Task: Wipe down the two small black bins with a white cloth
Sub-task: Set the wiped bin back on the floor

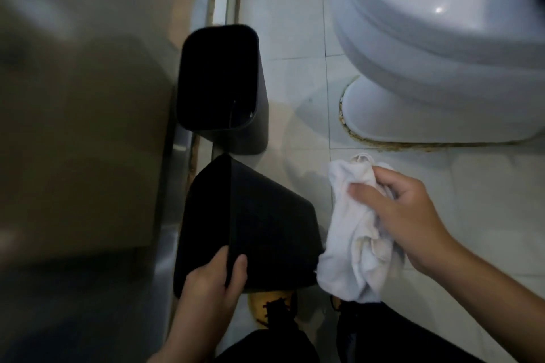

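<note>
The left hand (211, 280) is gripping the rim of the near small black plastic bin (265, 233), thumb outside and fingers curling over the edge, tilting it so its mouth is facing left. The right hand (404, 215) is pinching a crumpled white cloth (351, 239), faintly yellowed in its folds, just beside the bin's right wall. The far black rectangular bin (218, 79) is standing upright on the pale tiled floor (298, 38), near a white toilet (442, 38) at far right.
</note>
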Demonstrator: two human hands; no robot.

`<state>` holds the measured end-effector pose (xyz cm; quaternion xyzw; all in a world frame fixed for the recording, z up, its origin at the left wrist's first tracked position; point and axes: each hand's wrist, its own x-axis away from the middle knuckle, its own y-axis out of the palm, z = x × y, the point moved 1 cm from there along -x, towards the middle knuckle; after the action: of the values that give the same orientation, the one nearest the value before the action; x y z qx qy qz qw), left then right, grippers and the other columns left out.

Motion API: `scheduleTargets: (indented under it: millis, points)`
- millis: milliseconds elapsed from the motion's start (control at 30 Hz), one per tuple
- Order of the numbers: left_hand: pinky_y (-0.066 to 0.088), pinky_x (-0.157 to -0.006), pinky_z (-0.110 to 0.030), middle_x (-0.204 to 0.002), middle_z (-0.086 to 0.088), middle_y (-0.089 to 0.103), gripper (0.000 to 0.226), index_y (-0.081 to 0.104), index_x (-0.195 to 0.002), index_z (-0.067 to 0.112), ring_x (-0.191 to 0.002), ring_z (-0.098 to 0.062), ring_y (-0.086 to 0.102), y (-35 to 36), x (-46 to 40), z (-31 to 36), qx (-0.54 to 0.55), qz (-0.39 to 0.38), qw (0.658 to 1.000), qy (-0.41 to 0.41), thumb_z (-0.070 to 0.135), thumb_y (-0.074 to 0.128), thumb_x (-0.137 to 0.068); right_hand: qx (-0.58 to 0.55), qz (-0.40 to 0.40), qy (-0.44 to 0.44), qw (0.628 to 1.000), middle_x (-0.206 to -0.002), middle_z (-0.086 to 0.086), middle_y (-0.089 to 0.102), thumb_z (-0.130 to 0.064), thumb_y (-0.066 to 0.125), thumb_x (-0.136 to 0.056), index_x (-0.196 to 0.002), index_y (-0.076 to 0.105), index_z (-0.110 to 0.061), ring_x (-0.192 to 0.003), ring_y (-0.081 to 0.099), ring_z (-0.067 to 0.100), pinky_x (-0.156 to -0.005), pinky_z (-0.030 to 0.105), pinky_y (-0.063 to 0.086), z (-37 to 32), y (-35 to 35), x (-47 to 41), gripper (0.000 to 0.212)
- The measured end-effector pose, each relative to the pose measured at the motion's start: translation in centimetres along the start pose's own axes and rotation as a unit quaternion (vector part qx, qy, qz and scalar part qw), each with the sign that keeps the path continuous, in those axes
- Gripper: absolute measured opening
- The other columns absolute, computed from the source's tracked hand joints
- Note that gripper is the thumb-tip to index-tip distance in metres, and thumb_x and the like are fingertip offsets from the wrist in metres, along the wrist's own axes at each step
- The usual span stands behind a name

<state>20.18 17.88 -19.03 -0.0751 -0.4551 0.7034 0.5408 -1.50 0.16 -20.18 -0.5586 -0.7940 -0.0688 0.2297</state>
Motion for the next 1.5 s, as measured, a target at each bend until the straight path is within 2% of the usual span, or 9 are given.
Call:
scheduleTargets:
  millis: [267,500,700,800,867,1000,1200,1367,1500]
  points:
    - [0.033,-0.027,-0.025,-0.038,0.0,0.049,0.032,0.06,-0.069,0.015,-0.028,-0.016,0.048,1.4,-0.3,-1.0,-0.247,0.046,0.954,0.161,0.035,0.041,-0.087,-0.037,-0.093,-0.021,0.995,-0.091,-0.005,0.076,-0.021,0.072,-0.089,-0.097,0.077,-0.02,-0.085,0.072,0.011,-0.068,0.022,0.053,-8.0,-1.3,3.1,0.01]
    - [0.034,-0.024,-0.023,-0.044,0.002,0.049,0.01,0.057,-0.066,0.016,-0.029,-0.012,0.046,1.9,0.1,-2.8,-0.343,0.071,0.916,0.197,0.02,0.065,-0.072,-0.038,-0.097,-0.042,0.994,-0.099,-0.003,0.076,-0.023,0.071,-0.09,-0.106,0.076,-0.019,-0.095,0.073,0.017,-0.079,0.032,0.054,-11.5,-1.7,4.1,0.017]
    - [0.037,-0.026,-0.024,-0.043,-0.002,0.056,0.035,0.058,-0.078,0.015,-0.034,-0.018,0.056,3.1,1.2,-3.3,-0.305,-0.027,0.943,0.127,0.046,0.042,-0.078,-0.004,-0.144,-0.08,0.986,-0.099,0.004,0.076,-0.027,0.074,-0.087,-0.104,0.076,-0.015,-0.094,0.073,0.022,-0.08,0.034,0.059,-15.0,-1.2,5.2,0.021]
    - [0.054,-0.068,-0.033,-0.089,0.0,0.073,0.068,0.062,-0.103,0.024,-0.085,-0.018,0.07,-0.4,1.5,-1.7,-0.189,0.004,0.98,0.055,0.074,0.021,-0.083,0.019,-0.157,-0.104,0.982,-0.095,0.002,0.077,-0.024,0.074,-0.087,-0.1,0.076,-0.015,-0.088,0.073,0.016,-0.072,0.025,0.056,-17.3,-1.1,6.3,0.016]
    - [0.054,-0.081,-0.037,-0.092,0.006,0.074,0.053,0.062,-0.101,0.026,-0.091,-0.017,0.07,-6.0,2.0,2.7,0.062,0.085,0.994,0.025,0.065,0.026,-0.092,0.03,-0.159,-0.128,0.979,-0.092,-0.002,0.076,-0.022,0.074,-0.089,-0.098,0.076,-0.015,-0.085,0.072,0.012,-0.069,0.022,0.054,-18.8,-1.3,7.3,0.012]
    - [0.055,-0.088,-0.041,-0.108,0.003,0.073,0.04,0.058,-0.116,0.025,-0.098,-0.019,0.071,-13.1,3.0,15.0,0.457,-0.053,0.888,0.011,0.055,0.045,-0.092,0.053,-0.128,-0.189,0.972,-0.098,-0.01,0.074,-0.032,0.074,-0.086,-0.103,0.076,-0.022,-0.093,0.068,0.003,-0.077,0.016,0.05,-22.1,-2.3,10.0,0.02]
    - [0.053,-0.092,-0.034,-0.115,0.006,0.064,0.085,0.051,-0.123,0.021,-0.104,-0.009,0.064,-11.4,6.9,26.1,0.41,0.021,0.909,0.066,0.067,0.073,-0.055,0.122,-0.084,-0.272,0.951,-0.117,-0.004,0.062,-0.012,0.056,-0.101,-0.109,0.072,-0.033,-0.11,0.055,-0.008,-0.088,0.004,0.037,-25.5,-5.5,14.3,0.028]
    - [0.055,-0.088,-0.043,-0.101,-0.012,0.074,0.02,0.069,-0.104,0.01,-0.095,-0.026,0.07,-10.1,6.6,29.7,0.483,0.043,0.874,0.023,0.024,0.062,-0.092,0.073,0.006,-0.272,0.959,-0.105,-0.017,0.07,0.007,0.056,-0.092,-0.103,0.071,-0.027,-0.099,0.065,0.002,-0.082,0.018,0.05,-26.1,-12.2,16.4,0.038]
    - [0.051,-0.09,-0.052,-0.101,-0.023,0.072,0.019,0.068,-0.105,0.001,-0.099,-0.038,0.068,-8.6,5.7,35.8,0.56,-0.041,0.827,-0.017,0.011,0.057,-0.093,0.005,0.107,-0.242,0.964,-0.098,-0.011,0.073,0.011,0.05,-0.091,-0.088,0.072,-0.022,-0.095,0.066,0.002,-0.078,0.016,0.047,-25.3,-17.3,14.5,0.04]
